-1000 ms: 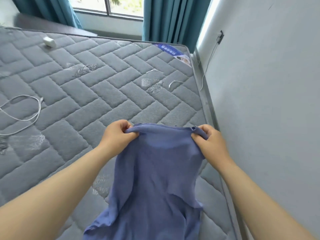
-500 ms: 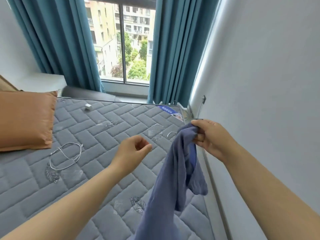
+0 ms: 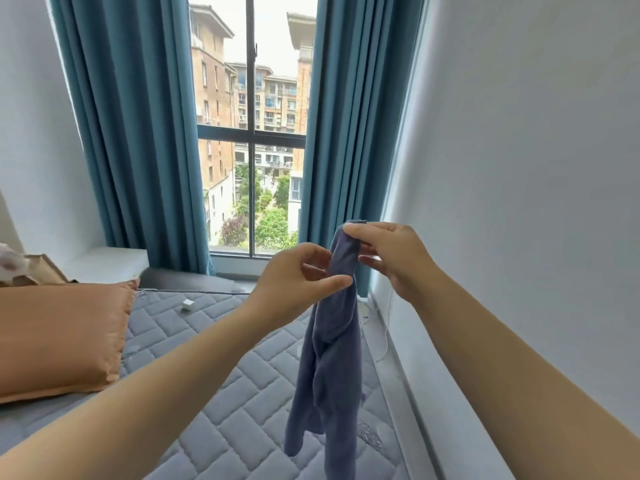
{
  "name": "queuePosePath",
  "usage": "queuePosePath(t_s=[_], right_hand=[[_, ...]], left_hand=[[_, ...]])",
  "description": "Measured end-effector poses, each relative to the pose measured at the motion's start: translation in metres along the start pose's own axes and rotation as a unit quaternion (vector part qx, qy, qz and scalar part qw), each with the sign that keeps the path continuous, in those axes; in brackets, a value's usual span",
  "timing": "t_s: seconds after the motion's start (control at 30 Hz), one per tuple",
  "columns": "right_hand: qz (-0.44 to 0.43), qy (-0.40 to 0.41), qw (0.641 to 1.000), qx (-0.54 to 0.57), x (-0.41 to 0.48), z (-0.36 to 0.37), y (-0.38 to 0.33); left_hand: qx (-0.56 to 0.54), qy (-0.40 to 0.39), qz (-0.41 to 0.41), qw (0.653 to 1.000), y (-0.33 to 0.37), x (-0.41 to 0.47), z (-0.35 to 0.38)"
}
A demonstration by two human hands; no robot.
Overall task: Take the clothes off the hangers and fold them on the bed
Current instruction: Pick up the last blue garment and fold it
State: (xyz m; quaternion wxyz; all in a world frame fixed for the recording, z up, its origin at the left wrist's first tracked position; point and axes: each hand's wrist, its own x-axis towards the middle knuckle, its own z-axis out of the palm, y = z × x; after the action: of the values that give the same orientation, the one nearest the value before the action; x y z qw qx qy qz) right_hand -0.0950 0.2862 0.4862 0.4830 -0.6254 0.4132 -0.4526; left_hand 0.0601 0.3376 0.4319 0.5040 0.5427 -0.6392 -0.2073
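Hands now meet on the blue shirt [image 3: 332,358]. The left hand [image 3: 294,284], empty before, pinches it just below the right hand [image 3: 394,261], which still pinches its top.

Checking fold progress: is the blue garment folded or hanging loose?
Hanging loose, unfolded: right hand pinches its top, garment dangles bunched above the bed.

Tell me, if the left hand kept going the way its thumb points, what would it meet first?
The blue garment hanging from the right hand; the thumb of the left hand seems right at its edge, though depth is unclear.
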Motion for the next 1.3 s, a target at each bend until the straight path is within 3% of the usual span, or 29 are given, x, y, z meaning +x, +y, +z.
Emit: queuePosePath(t_s=[0.17,0.37,0.57,0.7,0.77,0.9,1.17,1.3], right_hand=[[-0.015,0.007,1.0,0.021,-0.006,-0.004,-0.02],[0.016,-0.028,0.999,0.04,-0.011,-0.017,-0.011],[0.025,-0.008,0.999,0.041,-0.035,-0.01,0.023],[0.043,-0.034,0.998,0.036,-0.056,-0.001,0.045],[0.049,-0.056,0.997,0.021,-0.063,0.004,0.052],[0.051,-0.112,0.992,-0.026,-0.069,0.015,0.061],[-0.009,-0.169,0.969,-0.18,-0.065,0.023,0.105],[-0.057,-0.121,0.933,-0.335,-0.052,0.011,0.123]], left_hand=[[0.075,0.072,0.051,0.993,0.02,0.012,-0.003],[0.146,0.061,0.044,0.986,0.042,0.03,-0.016],[0.158,-0.008,-0.033,0.987,0.054,0.041,-0.031],[0.275,-0.102,-0.059,0.954,0.057,0.036,-0.045],[0.304,-0.109,-0.033,0.946,0.057,0.034,-0.048],[0.231,-0.048,0.035,0.971,0.067,0.029,-0.057],[0.151,0.013,0.011,0.988,0.087,0.032,-0.075],[0.111,0.062,-0.02,0.992,0.087,0.035,-0.09]])
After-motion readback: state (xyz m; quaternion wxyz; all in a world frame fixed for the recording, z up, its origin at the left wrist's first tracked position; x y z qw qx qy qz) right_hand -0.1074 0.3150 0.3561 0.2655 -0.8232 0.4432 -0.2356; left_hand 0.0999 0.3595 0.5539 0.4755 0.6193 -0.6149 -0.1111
